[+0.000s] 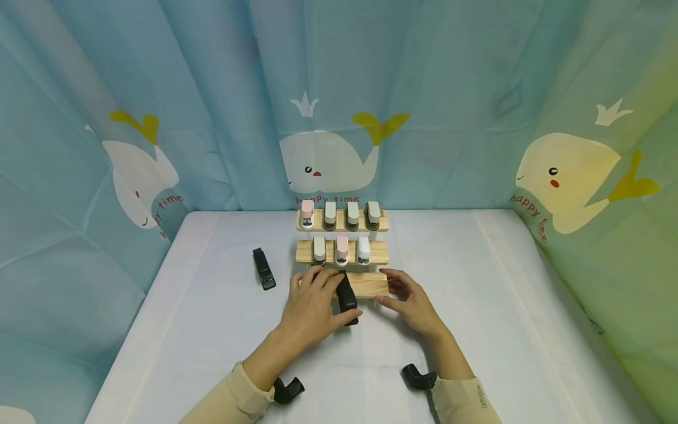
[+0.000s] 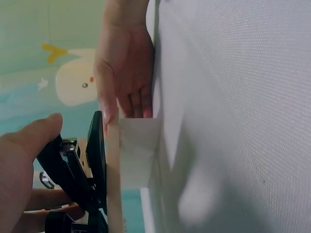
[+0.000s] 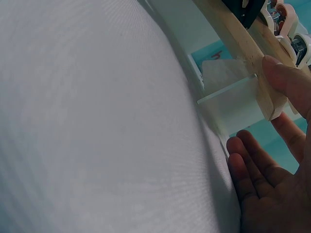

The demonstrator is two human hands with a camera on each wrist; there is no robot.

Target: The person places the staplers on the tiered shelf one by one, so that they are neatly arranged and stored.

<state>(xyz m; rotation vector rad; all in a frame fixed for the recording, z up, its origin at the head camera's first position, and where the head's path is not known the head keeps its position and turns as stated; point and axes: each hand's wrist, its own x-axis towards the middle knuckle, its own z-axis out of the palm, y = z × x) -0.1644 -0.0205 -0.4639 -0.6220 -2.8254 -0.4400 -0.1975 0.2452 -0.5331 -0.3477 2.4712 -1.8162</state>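
Observation:
My left hand [image 1: 312, 303] grips a black stapler [image 1: 346, 292] on the lowest wooden step of a tiered display rack [image 1: 371, 285]. In the left wrist view, the stapler [image 2: 70, 167] stands on the board with its upper arm raised from its base, thumb on top. Part of a second black stapler [image 2: 58, 222] shows beside it, mostly hidden under the hand in the head view. At the right end of the same step is my right hand [image 1: 413, 301]; its thumb [image 3: 282, 77] lies on the front edge and its index finger behind, pinching the board [image 3: 265, 92].
Small staplers in pink, grey and white stand on the middle step [image 1: 381, 253] and top step [image 1: 341, 224]. Another black stapler [image 1: 263, 269] lies on the white table [image 1: 212, 353] left of the rack. A whale-print curtain [image 1: 450, 88] surrounds the table's back and sides.

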